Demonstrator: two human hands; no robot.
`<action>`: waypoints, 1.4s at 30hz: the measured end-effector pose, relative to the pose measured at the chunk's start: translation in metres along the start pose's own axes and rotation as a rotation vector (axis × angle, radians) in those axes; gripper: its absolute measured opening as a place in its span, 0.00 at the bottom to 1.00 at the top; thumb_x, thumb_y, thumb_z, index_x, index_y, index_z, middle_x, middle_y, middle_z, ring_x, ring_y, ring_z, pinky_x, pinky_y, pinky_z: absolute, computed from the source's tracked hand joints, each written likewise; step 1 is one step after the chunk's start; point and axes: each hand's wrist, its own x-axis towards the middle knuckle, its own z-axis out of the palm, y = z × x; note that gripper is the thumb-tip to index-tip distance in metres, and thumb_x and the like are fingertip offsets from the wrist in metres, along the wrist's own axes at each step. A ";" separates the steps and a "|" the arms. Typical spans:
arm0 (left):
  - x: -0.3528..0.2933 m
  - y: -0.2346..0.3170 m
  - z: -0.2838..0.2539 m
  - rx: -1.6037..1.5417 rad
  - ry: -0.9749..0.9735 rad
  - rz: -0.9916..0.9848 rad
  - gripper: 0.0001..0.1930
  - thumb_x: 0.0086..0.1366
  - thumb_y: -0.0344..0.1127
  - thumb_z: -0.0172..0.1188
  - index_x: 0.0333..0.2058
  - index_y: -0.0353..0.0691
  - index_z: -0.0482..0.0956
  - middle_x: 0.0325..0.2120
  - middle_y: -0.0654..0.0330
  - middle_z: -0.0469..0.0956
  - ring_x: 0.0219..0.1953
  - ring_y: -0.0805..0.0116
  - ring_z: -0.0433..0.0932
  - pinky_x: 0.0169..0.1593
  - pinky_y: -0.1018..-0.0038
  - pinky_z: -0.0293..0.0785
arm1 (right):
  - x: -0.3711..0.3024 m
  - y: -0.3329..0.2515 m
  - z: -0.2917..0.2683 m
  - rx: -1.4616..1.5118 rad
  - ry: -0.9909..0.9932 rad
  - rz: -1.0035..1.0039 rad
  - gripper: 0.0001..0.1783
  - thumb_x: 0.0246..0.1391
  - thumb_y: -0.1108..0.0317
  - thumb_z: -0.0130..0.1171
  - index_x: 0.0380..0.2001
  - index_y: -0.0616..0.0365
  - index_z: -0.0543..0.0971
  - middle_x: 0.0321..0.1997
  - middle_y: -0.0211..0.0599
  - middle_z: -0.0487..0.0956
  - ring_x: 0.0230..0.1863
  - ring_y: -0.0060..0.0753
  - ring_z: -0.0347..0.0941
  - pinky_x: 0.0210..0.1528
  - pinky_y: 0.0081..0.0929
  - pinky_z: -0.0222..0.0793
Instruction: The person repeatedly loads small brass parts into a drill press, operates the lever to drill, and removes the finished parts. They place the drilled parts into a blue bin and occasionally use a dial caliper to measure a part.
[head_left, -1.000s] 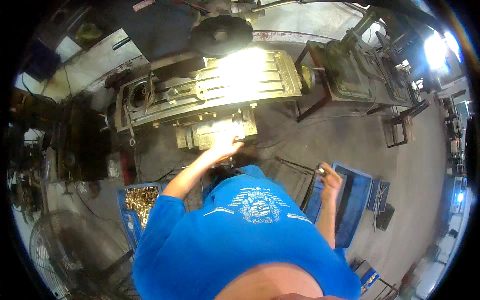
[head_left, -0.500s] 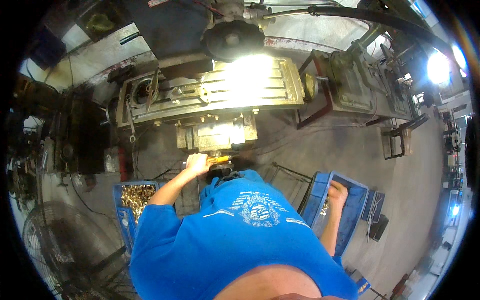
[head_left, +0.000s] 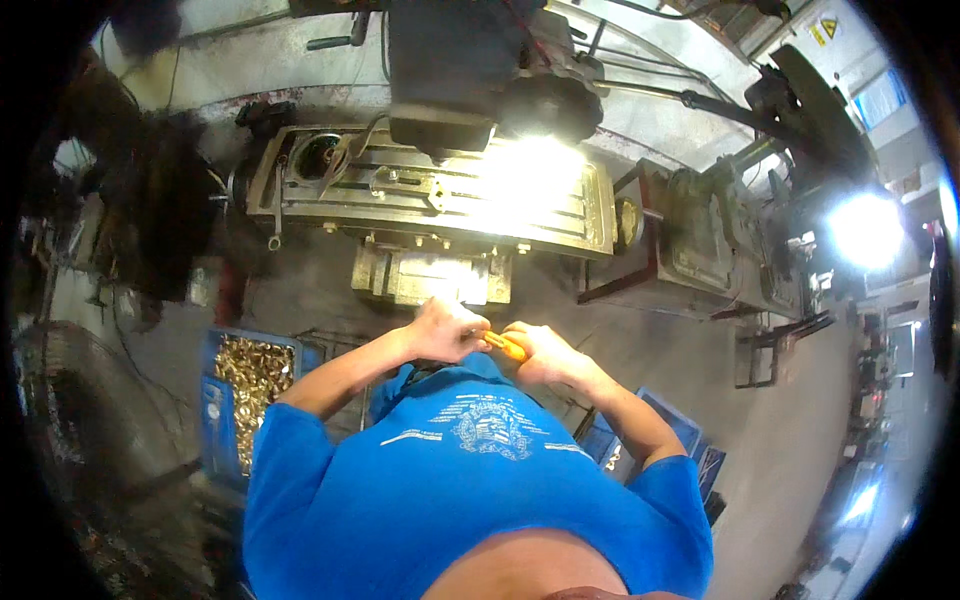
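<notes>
In front of my waist, my left hand (head_left: 447, 330) is closed around a slim yellow-handled tool (head_left: 506, 345), whose exact kind I cannot make out. Its yellow end points right, toward my right hand (head_left: 552, 357). The right fingers are bent and pressed together against that end; whatever they hold is hidden. To my left stands a blue bin (head_left: 212, 400) filled with small brass-coloured metal parts (head_left: 250, 385). Beside my right forearm, a second blue bin (head_left: 672, 415) has a few shiny parts (head_left: 613, 457) showing, partly covered by the arm.
Ahead is a milling machine with a slotted metal table (head_left: 450, 210) under a bright lamp glare. A wrench (head_left: 277, 215) hangs over its left front edge. A metal bench (head_left: 690, 240) stands at right, a stool (head_left: 765, 355) near it. A large fan (head_left: 80, 430) is at left.
My right hand has come out of the right blue bin and up to my left hand at the tool. My left hand has shifted right, and the view has turned slightly.
</notes>
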 end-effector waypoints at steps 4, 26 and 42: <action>-0.009 -0.021 -0.006 -0.441 0.100 -0.095 0.07 0.52 0.33 0.63 0.28 0.36 0.79 0.18 0.57 0.76 0.18 0.69 0.76 0.24 0.73 0.70 | 0.003 -0.007 -0.006 0.173 -0.163 0.227 0.16 0.31 0.71 0.54 0.31 0.61 0.74 0.23 0.46 0.74 0.26 0.42 0.70 0.30 0.33 0.65; -0.080 -0.097 0.014 -1.127 0.320 -0.923 0.17 0.58 0.30 0.51 0.45 0.27 0.69 0.29 0.53 0.79 0.31 0.69 0.79 0.39 0.76 0.75 | 0.124 -0.015 -0.046 -0.389 0.389 0.055 0.09 0.35 0.68 0.56 0.21 0.64 0.76 0.22 0.52 0.75 0.24 0.50 0.72 0.28 0.37 0.68; -0.091 -0.095 0.021 -1.377 0.546 -0.934 0.13 0.56 0.29 0.54 0.41 0.34 0.74 0.31 0.59 0.77 0.33 0.68 0.78 0.43 0.71 0.76 | 0.076 -0.019 -0.016 -0.300 0.039 0.032 0.12 0.34 0.68 0.55 0.25 0.62 0.77 0.26 0.54 0.76 0.31 0.53 0.74 0.33 0.41 0.68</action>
